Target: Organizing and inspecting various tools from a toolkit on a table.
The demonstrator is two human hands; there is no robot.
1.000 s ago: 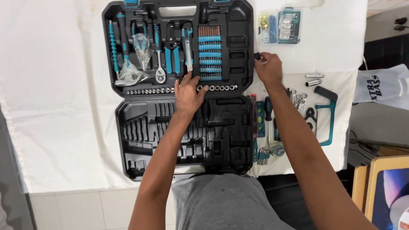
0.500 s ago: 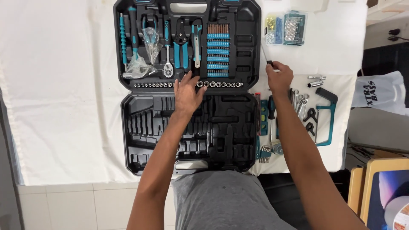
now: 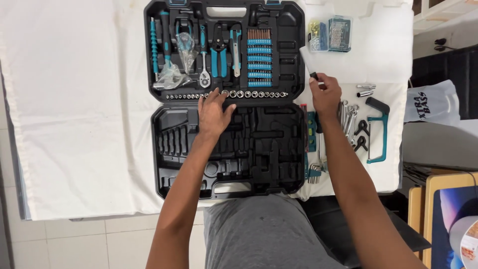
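Top half of the tool case (image 3: pixel 294 30) is mostly filled, bottom tray slots still bare, left hand (image 3: pixel 213 113) flat with open grip by the socket row (image 3: pixel 249 94), right hand (image 3: pixel 325 94) clamped on what looks like a thin black-handled screwdriver (image 3: pixel 309 67), spanners (image 3: pixel 348 115) just beside it on the counter (image 3: pixel 74 99).

A white-clothed tabletop (image 3: pixel 74 99) carries an open black tool case (image 3: pixel 294 65) under the left hand (image 3: pixel 213 113); wrenches (image 3: pixel 348 115), a teal hacksaw (image 3: pixel 381 132) and a clear bit box (image 3: pixel 329 34) lie beside the right hand (image 3: pixel 326 94).
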